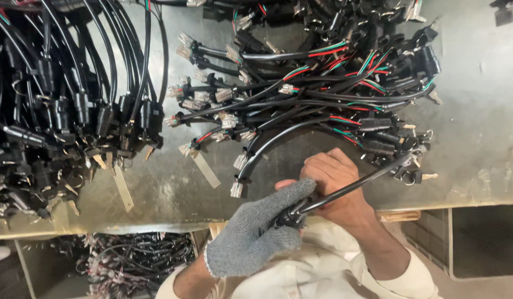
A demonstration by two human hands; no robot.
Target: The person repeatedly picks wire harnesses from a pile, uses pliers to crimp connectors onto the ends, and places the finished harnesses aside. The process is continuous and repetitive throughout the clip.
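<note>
Gripping one black sheathed cable (345, 191) close to our chest, we have both hands shut on its near end: our left hand (256, 232), in a grey knitted glove, is folded around the black moulded plug (289, 217) with the thumb pressed along the top, and our bare right hand (336, 185) is curled over the cable just beyond, fingers pressed together on it. The cable runs away to the right, over the near edge of the scuffed grey metal worktable (478, 127), and ends among keys and small rings (414, 176). As we judge it, this piece is mid-handling, neither sorted nor laid down. Farther out in the middle lies a loose heap of short black harnesses with red and green wires and clear white connectors (300, 99), which looks like work waiting or just done; we cannot tell which. At far left a denser bundle of black cables with barrel-shaped switches and keys (73, 105) lies packed together, cut off by the frame's edge. Below the table's near edge on the left, an open bin of tangled thin wires (134, 257) shows only dimly. What our fingers do at the plug itself is hidden under the glove, and the far top of the heap is cropped.
</note>
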